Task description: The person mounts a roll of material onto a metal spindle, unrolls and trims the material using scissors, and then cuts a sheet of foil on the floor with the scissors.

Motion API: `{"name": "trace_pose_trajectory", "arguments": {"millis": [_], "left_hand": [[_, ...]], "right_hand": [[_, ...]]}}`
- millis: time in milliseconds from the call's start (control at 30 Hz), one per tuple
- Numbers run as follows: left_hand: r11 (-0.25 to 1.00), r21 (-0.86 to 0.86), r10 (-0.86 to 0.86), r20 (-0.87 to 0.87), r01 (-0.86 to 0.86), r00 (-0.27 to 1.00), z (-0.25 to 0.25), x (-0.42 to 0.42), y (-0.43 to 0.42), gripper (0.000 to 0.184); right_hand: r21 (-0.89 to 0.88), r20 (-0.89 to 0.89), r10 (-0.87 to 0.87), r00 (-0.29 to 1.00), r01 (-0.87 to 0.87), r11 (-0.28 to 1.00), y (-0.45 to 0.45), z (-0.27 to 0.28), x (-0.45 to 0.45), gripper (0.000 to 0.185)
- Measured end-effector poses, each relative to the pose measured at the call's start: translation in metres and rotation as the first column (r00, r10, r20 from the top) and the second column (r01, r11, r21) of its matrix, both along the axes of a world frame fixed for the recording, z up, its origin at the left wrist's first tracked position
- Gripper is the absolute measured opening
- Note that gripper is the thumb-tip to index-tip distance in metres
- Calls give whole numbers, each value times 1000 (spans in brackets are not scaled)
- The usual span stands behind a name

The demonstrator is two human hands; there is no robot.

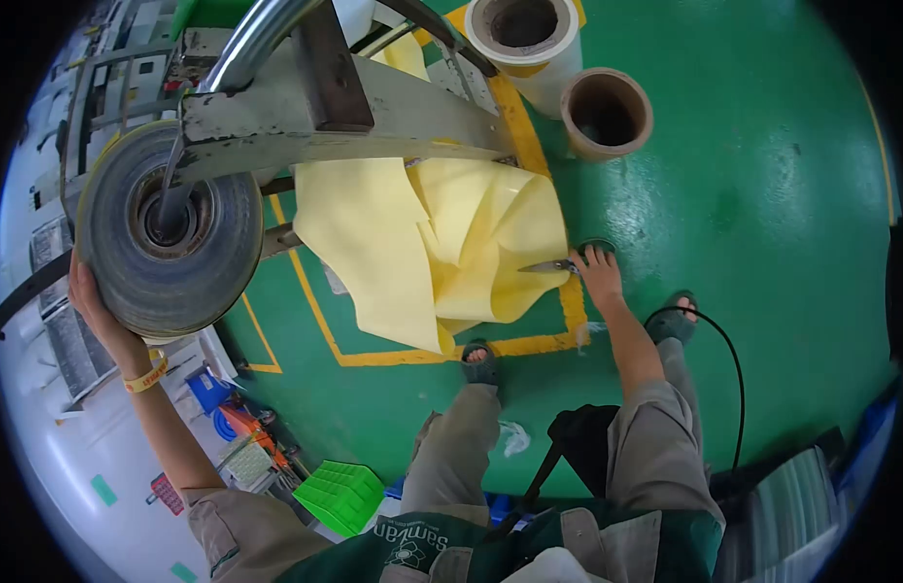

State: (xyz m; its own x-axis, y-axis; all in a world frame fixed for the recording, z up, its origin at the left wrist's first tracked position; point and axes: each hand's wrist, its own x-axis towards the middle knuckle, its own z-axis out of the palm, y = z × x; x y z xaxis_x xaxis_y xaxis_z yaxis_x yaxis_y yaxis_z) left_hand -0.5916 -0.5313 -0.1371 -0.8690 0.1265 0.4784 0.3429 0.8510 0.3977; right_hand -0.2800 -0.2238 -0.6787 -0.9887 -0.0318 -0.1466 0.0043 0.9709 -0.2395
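Note:
On the left, my left hand (103, 316) lies along the outer rim of a large grey round wheel or roll end (218, 262), fingers stretched out and partly hidden by it. The wheel sits on a metal shaft (170, 216) held by a worn machine frame. My right hand (599, 277) is closed around the handles of a pair of scissors (548, 266). Their blades point left, over the right edge of a loose, folded yellow sheet (374, 243). This sheet hangs or lies below the machine's beam, with several creases in its right half.
A pale beam (276, 126) crosses above the sheet. A white roll (539, 83) and a brown cardboard tube (607, 126) stand on the green floor (743, 194). A light-green crate (340, 497) is lower left. A black cable (738, 379) curves at right, beside my foot.

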Motion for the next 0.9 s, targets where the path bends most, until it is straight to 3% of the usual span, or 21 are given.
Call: {"name": "trace_pose_trajectory", "arguments": {"millis": [33,133,200,267,300,400,433,500,533,567,600,633,700,767,800,900], "left_hand": [[1000,-5,-6,5,6,1000,0,1,1,53],[991,-133,4,-73,-13,997,-2,4,2,53],[979,-198,-54,-6,52,998,4,-2,-7,52],[957,-259,-113,90,132,990,14,-12,-19,52],[878,-479,-40,-64,4,997,11,-1,-13,52],[867,-497,-10,-37,-9,999,15,5,-1,52],[848,-527,53,-12,-51,999,16,4,0,51],[844,-530,146,85,-79,986,33,11,12,52],[862,-503,165,161,-63,973,45,15,26,52],[855,-511,221,207,-87,953,54,13,31,54],[848,-518,277,254,-111,927,58,13,31,55],[853,-504,307,275,-135,911,53,7,22,59],[843,-503,381,312,-188,870,49,-5,23,67],[802,-548,481,356,-238,802,47,-2,35,74],[779,-563,541,384,-274,748,49,-1,46,77],[697,-611,699,463,-375,545,60,-11,73,83]], "right_hand": [[32,-12,48,999,-47,998,-4,-11,-5,46],[-41,276,40,960,-30,999,-10,-24,-15,46],[-30,453,36,891,-25,999,-11,-12,-18,49],[-74,545,-24,838,77,994,-11,30,-20,54],[-107,687,-46,725,163,981,-9,46,-21,63],[-231,870,-8,492,423,876,25,146,-13,66],[-192,854,-124,504,529,827,30,153,5,67],[-298,828,-50,559,512,806,70,228,23,59],[-347,823,-48,566,567,747,83,235,39,59],[-422,763,-80,642,588,690,99,250,52,44],[-461,773,-32,633,596,658,133,309,52,47],[-532,718,-13,695,561,635,153,318,60,51],[-589,576,171,799,261,765,210,369,52,47],[-714,700,312,643,623,320,262,466,22,47],[-648,707,414,574,759,54,284,519,4,47],[-643,648,526,550,766,-9,336,650,-57,47]]}}
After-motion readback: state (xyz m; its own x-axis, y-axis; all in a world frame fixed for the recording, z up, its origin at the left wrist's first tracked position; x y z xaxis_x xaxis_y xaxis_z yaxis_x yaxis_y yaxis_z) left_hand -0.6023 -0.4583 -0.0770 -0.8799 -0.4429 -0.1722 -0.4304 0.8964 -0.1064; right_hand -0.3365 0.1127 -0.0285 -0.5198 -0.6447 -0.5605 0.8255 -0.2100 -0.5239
